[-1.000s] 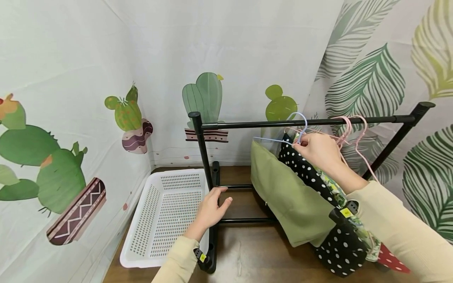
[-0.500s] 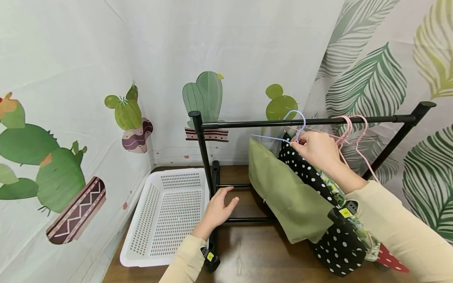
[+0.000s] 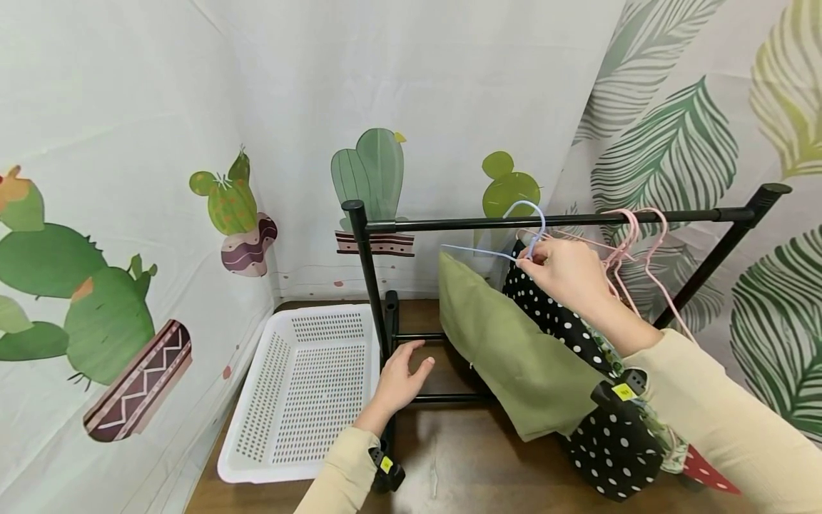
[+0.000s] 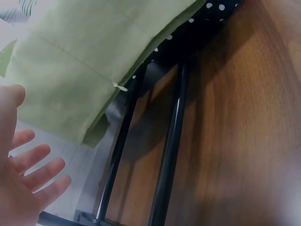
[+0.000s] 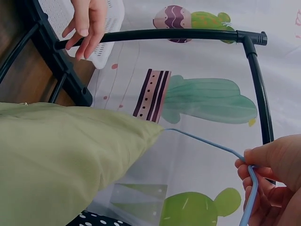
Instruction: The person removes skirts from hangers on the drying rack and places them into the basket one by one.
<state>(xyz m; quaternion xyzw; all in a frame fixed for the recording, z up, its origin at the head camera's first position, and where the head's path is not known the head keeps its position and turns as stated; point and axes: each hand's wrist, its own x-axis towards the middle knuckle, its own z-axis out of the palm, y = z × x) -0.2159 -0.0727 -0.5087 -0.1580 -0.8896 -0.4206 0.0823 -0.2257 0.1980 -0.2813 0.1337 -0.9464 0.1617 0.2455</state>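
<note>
Head view: a thin light-blue hanger [image 3: 478, 250] is pinched near the base of its hook between the thumb and fingers of the right hand [image 3: 568, 275]. The hook's curve is seen above the round black rail [image 3: 443, 225] of a clothes rack [image 3: 717, 255]; whether its weight is borne by the rail cannot be told. A plain olive-green fabric cover [image 3: 514, 343] is hung aslant from the hanger, whose arm, in the right wrist view, is seen reaching the cover's pointed corner. A small pale zip pull [image 4: 120, 87] is shown at the cover's edge in the left wrist view. The left hand [image 3: 398, 382] is held with fingers spread and thumb apart, near the rack's left upright [image 3: 370, 278]. Beyond the green cover, a black fabric piece with white dots [image 3: 616, 450] is partly hidden, and slim pink hangers [image 3: 632, 232] are hooked over the rail. A white perforated plastic basket [image 3: 272, 474] is set on the brown wood-grain table [image 3: 462, 464], left of the rack.
</note>
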